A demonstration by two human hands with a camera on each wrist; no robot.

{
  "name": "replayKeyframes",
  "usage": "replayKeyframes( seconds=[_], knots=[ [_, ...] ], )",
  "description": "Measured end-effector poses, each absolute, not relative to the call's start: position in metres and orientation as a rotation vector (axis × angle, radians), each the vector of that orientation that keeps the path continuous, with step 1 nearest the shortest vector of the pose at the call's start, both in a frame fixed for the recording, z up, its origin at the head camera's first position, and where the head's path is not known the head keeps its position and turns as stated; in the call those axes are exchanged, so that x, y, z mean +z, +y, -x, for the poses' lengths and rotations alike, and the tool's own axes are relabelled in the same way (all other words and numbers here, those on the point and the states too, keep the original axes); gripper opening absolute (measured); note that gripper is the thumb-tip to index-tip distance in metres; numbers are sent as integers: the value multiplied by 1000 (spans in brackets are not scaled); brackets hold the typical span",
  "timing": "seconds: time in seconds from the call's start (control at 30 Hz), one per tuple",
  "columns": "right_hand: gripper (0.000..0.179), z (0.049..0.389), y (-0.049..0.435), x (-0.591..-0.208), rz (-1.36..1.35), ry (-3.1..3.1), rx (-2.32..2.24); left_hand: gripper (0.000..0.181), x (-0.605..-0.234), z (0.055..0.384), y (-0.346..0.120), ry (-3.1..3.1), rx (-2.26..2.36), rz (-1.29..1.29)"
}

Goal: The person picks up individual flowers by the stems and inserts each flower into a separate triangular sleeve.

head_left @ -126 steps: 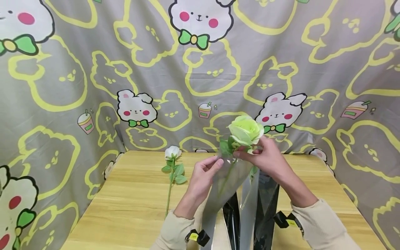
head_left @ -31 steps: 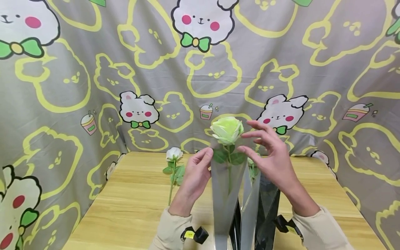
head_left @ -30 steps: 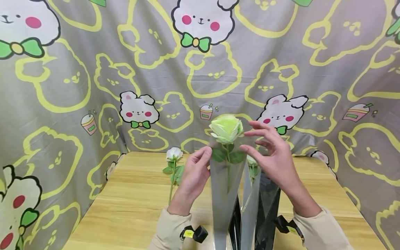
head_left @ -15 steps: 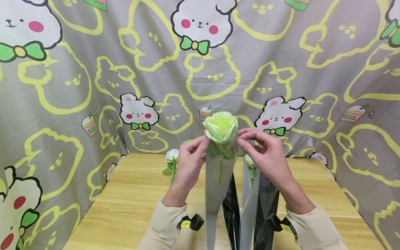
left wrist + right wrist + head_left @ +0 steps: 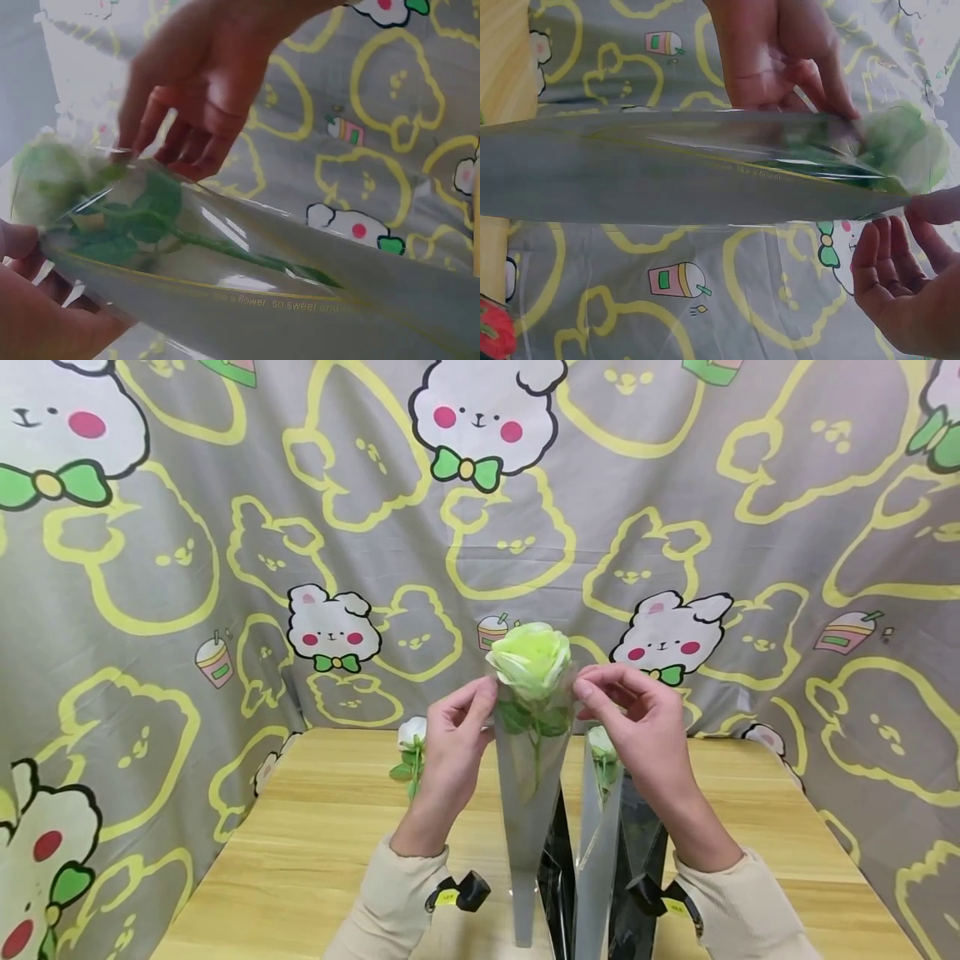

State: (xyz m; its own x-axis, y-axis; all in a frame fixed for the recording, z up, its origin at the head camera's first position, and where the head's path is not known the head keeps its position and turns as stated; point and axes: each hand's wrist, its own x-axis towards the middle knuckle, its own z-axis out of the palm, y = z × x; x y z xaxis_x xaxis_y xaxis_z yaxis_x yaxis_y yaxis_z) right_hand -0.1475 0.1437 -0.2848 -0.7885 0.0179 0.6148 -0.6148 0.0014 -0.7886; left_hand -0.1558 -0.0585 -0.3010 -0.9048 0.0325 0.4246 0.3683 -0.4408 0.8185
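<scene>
A pale green rose (image 5: 531,660) stands upright in a clear-and-grey flower sleeve (image 5: 525,835) in the head view, its bloom rising out of the top and its leaves inside. My left hand (image 5: 452,747) pinches the sleeve's upper left edge between thumb and fingertips. At the upper right edge, my right hand (image 5: 641,722) pinches the film the same way. Through the clear front, the left wrist view shows the green stem (image 5: 247,259) and a gold line of print. In the right wrist view the bloom (image 5: 911,146) sits at the sleeve's mouth between both hands.
Just right of the held sleeve is another grey sleeve (image 5: 596,852) with a whitish rose (image 5: 602,743). Black sleeves (image 5: 636,885) stand beside and behind it. A white rose (image 5: 412,732) lies on the wooden table (image 5: 300,827), partly behind my left hand. A patterned curtain (image 5: 517,552) encloses the table.
My right hand has left the bloom, spread its fingers, then pinched the sleeve's right edge. The sleeve, tilted at first, now stands upright, and the rose has shifted left and slightly up.
</scene>
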Motion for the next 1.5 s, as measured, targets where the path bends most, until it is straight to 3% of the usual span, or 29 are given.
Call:
replayKeyframes(
  seconds=[0.43, 1.27, 1.5],
  knots=[
    [12, 148, 141, -281, -568, -1750, 1897, 17, -293, 159, -56, -1487, -2347, 498],
    [14, 157, 145, -262, -634, -1790, 1826, 23, -275, 163, -60, -1535, -2415, 548],
    [20, 153, 144, -290, -577, -1964, 1835, 20, -272, 167, -59, -1379, -2551, 492]
  ],
)
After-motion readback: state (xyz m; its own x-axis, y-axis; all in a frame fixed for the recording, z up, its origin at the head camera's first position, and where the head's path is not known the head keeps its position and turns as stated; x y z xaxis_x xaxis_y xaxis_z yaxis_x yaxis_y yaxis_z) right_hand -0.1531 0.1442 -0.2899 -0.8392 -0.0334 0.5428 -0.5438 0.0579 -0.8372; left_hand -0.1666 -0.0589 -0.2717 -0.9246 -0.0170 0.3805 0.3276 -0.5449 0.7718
